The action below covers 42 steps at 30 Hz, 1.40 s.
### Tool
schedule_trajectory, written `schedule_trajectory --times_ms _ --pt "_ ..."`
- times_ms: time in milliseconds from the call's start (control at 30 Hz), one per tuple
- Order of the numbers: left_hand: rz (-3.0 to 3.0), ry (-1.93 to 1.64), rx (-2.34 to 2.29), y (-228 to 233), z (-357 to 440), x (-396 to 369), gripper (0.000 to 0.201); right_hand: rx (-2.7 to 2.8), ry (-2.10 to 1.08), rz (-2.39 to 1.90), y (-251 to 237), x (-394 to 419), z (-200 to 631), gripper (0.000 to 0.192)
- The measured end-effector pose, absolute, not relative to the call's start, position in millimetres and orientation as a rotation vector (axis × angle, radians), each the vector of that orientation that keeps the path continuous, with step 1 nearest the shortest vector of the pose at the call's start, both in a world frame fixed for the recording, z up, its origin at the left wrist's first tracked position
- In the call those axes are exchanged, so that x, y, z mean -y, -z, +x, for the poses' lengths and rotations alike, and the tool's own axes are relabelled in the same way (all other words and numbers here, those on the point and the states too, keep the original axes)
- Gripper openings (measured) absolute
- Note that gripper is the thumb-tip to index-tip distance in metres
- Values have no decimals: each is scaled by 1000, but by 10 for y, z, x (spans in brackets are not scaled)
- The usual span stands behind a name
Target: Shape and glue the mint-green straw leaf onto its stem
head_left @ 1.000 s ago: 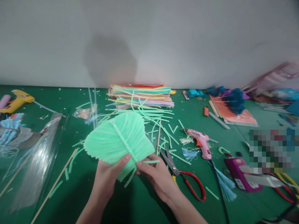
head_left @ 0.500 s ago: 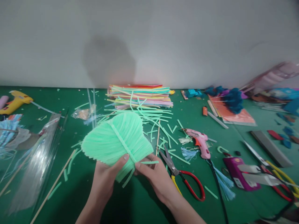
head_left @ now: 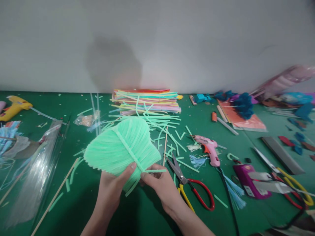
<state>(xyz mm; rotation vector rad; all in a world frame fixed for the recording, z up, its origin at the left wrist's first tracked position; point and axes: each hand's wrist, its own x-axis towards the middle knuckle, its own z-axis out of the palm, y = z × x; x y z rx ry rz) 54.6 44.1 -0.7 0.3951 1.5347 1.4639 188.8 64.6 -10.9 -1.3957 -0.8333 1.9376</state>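
Mint-green, finely ribbed leaf (head_left: 119, 147), pink glue gun (head_left: 211, 149), red-and-yellow-handled scissors (head_left: 182, 179), deep-green tabletop (head_left: 82, 196), grey wall (head_left: 184, 49).

There are two hands, a left hand (head_left: 110, 188) and a right hand (head_left: 161, 186), and one big fuzzy green leaf shape (head_left: 118, 152). I count two glue guns, one yellow gun (head_left: 20, 104) and one pink gun (head_left: 211, 147), and two pairs of scissors, a middle pair (head_left: 182, 179) and a right-side pair (head_left: 267, 159). There is one purple box (head_left: 246, 175), one grey bar (head_left: 283, 155), one orange lighter (head_left: 214, 116) and one pile of colourful fuzzy sticks (head_left: 147, 102). The little cut green bits (head_left: 178, 135) are too many to count
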Motion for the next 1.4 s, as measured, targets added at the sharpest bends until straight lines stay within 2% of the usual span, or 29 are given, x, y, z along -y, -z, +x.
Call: schedule_trajectory --times_ms 333,700,1400 --pt "422 -1446 -1507 1 491 -446 60 813 -2027 -1290 50 -653 1933 33" --pt "407 -1444 -1514 32 504 -441 69 756 -1974 -1361 33 -650 1876 24" --pt "374 -1426 -1472 -17 501 -451 68 796 -2041 -1275 82 -621 1906 36"
